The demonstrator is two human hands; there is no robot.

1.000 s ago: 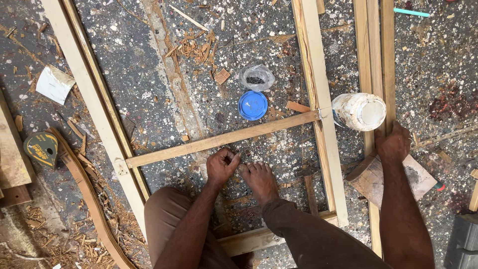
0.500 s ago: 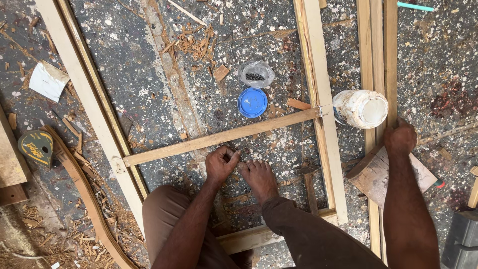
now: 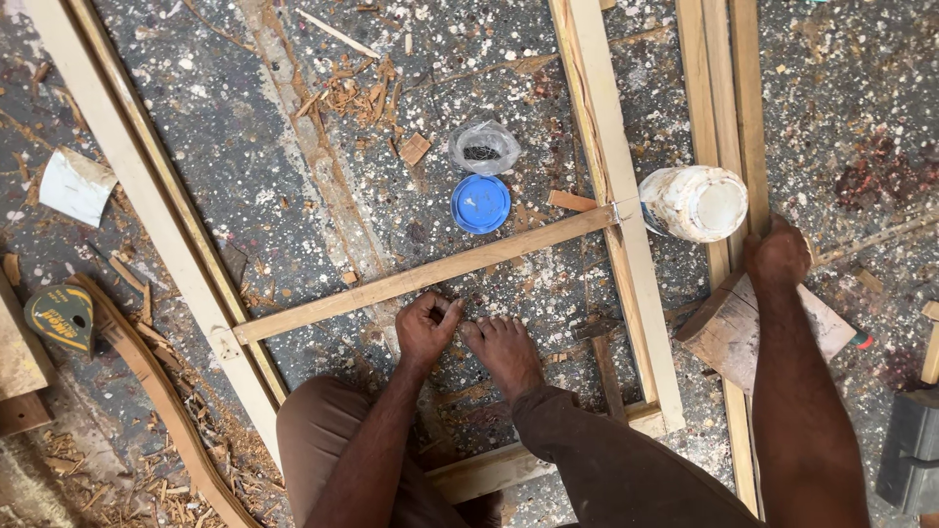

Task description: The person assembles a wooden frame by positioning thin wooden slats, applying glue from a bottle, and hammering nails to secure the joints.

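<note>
The left hand [image 3: 427, 328] reaches down from a bent arm, and its fingers are curled together in a loose fist, the fingertips pinching something very small that I cannot make out; it rests just below the thin wooden crossbar [image 3: 430, 274] and almost touches it. A bare foot [image 3: 504, 352] lies just beside this hand, on its right. The right hand [image 3: 778, 256] is at the end of a straight arm, far to the right, and it presses with closed fingers on the top of a rough wooden block [image 3: 729, 332]; I cannot tell if it grips anything. The crossbar is pale, flat and narrow, and it runs slanted between two long pale rails of a wooden frame [image 3: 616, 196] that lies on the speckled grey floor [image 3: 245, 166], among chips and shavings. Above the left hand lies a round blue lid [image 3: 480, 203], and just beyond it a small clear plastic bag [image 3: 483, 149] with dark small pieces inside. Just left of the right hand stands a white, stained plastic jar [image 3: 696, 202], touching the frame rail. Far to the left of the left hand lies a yellow and black tape measure [image 3: 61, 318].
</note>
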